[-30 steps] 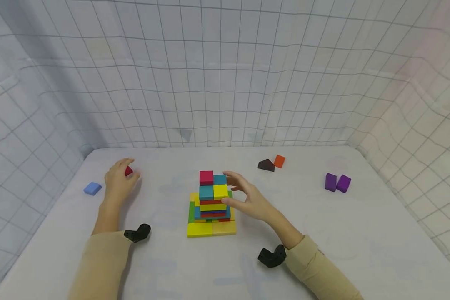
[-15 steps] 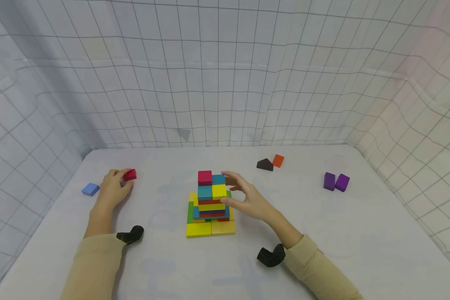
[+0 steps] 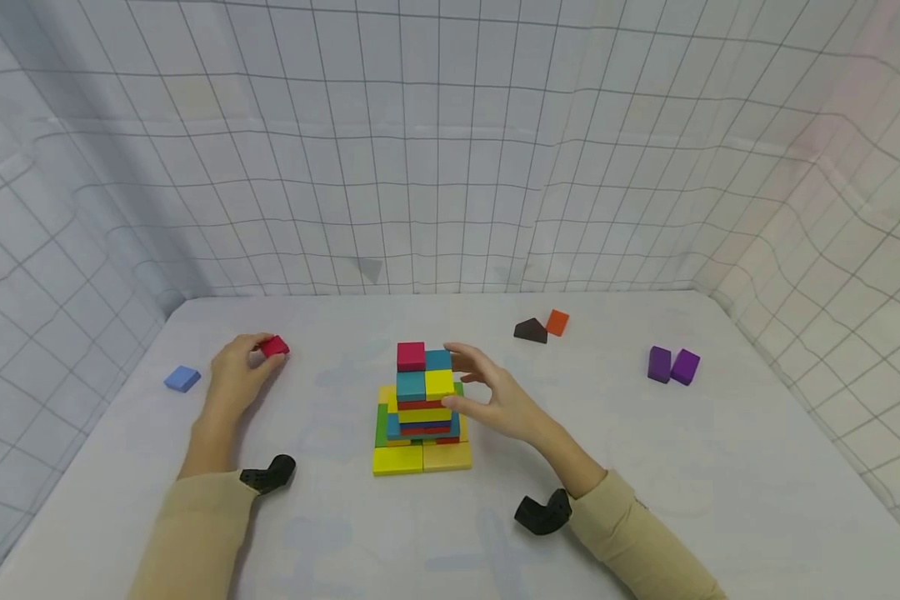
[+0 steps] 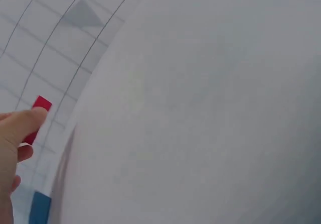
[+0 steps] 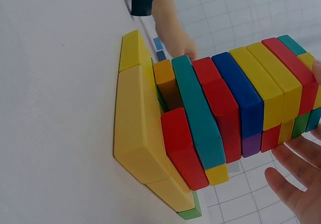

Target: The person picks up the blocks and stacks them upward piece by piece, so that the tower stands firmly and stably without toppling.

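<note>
In the head view my left hand [image 3: 236,371] pinches a small red block [image 3: 274,346] between thumb and fingers at the table's left. The left wrist view shows the same red block [image 4: 42,103] standing out past the thumb. My right hand [image 3: 498,404] curves round the upper right side of a multicoloured block tower [image 3: 424,414], its thumb at the front and fingers toward the back. On top of that tower sits a crimson block [image 3: 411,356], beside a teal one. Seen from the right wrist, the fingers [image 5: 298,161] lie along the tower's upper layers; some fingertips are hidden.
A light blue block [image 3: 182,379] lies left of my left hand. Behind the tower, to the right, are a dark brown block [image 3: 531,331] and an orange block [image 3: 558,322]. Two purple blocks [image 3: 660,364] lie farther right. A grid-patterned curtain [image 3: 450,167] encloses the table.
My left hand first shifts slightly left and nearer, then back to the right, with the red block now showing beyond its fingertips. My right hand and the tower stay put.
</note>
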`<state>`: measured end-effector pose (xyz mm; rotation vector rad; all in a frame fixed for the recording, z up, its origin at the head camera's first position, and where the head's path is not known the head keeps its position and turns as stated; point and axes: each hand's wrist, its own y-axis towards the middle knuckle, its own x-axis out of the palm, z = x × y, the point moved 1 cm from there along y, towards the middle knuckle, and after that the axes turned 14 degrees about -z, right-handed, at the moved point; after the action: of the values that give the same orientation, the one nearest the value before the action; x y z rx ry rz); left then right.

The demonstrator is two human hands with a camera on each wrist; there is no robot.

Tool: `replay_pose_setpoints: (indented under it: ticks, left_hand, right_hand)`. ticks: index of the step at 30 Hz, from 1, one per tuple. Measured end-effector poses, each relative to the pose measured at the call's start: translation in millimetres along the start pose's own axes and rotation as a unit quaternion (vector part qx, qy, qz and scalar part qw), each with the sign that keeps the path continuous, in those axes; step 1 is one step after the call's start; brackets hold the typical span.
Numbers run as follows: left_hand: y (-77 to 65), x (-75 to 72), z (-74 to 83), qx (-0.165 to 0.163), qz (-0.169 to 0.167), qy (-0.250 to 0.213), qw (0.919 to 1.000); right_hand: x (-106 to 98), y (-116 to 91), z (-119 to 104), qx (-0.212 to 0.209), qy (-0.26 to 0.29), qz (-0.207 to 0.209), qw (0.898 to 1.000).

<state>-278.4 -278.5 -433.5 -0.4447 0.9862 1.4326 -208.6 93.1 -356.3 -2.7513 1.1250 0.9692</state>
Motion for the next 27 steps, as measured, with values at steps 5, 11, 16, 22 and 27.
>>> replay_pose_setpoints:
  ticks: [5,11,16,22,27]
  left_hand:
    - [15.9,-0.7,50.5,0.094,0.053,-0.054,0.9927]
    - [19.9,-1.4,131.8,0.192,0.025,-0.12,0.9736]
    - [14.3,8.7,181.6,0.238,-0.055,-0.178,0.9532]
    - [11.4,26.4,201.2,0.263,-0.118,-0.206,0.935]
    - [10.3,35.1,202.1,0.245,-0.14,-0.209,0.9365]
  right_hand:
    - [0,0,1,0.002,0.001,-0.002,1.0]
    - [1,0,6,-0.002,0.002,-0.001,1.0]
    - [3,2,29,-0.006,0.001,-0.001,1.0]
    - [3,3,39,-0.026,0.001,-0.004,1.0]
    - [3,2,39,-0.039,-0.015,0.002,0.999]
